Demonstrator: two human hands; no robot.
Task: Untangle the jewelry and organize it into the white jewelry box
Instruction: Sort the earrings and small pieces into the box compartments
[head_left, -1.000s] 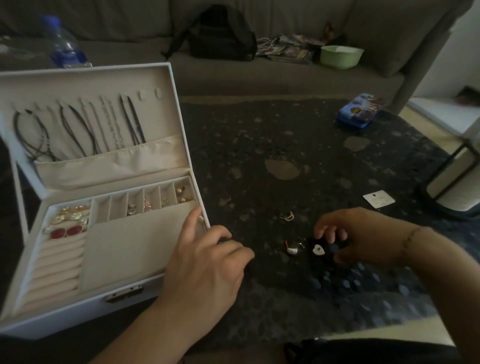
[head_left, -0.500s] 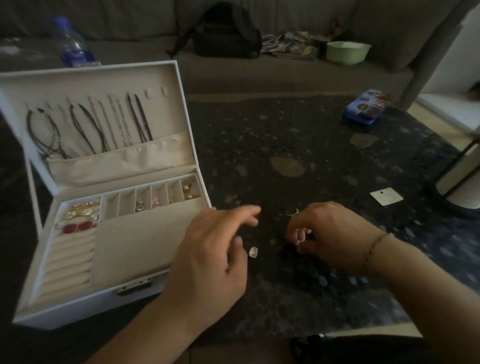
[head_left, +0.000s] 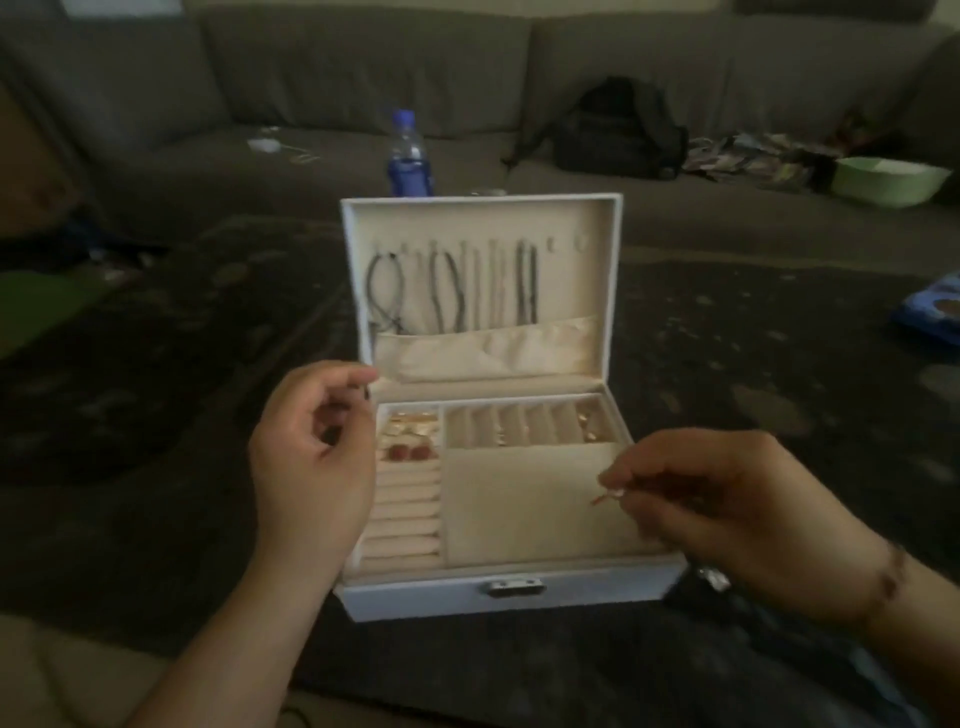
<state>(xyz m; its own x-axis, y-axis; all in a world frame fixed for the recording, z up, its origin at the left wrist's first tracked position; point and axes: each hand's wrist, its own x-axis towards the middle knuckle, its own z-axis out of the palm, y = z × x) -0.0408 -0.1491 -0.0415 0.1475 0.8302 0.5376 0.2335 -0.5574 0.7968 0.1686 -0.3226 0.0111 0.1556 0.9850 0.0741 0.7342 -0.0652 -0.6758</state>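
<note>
The white jewelry box (head_left: 415, 597) stands open in the middle of the dark table. Several necklaces (head_left: 457, 291) hang inside its lid. Gold and red earrings (head_left: 410, 439) lie in its back left compartment, and a few small pieces sit in the narrow slots (head_left: 587, 423). My right hand (head_left: 727, 509) hovers over the box's right side and pinches a small white earring with a thin hook (head_left: 610, 494) above the large flat compartment. My left hand (head_left: 311, 457) floats at the box's left edge with fingers curled; whether it holds anything is unclear.
A blue-capped water bottle (head_left: 409, 156) stands just behind the lid. On the grey sofa lie a black backpack (head_left: 618, 130), papers and a green bowl (head_left: 888, 179). A blue tin (head_left: 935, 312) sits at the table's right edge.
The view has swung left so the box is now centred. My right hand lifted a small earring off the table and carried it over the box. My left hand rose to the box's left edge.
</note>
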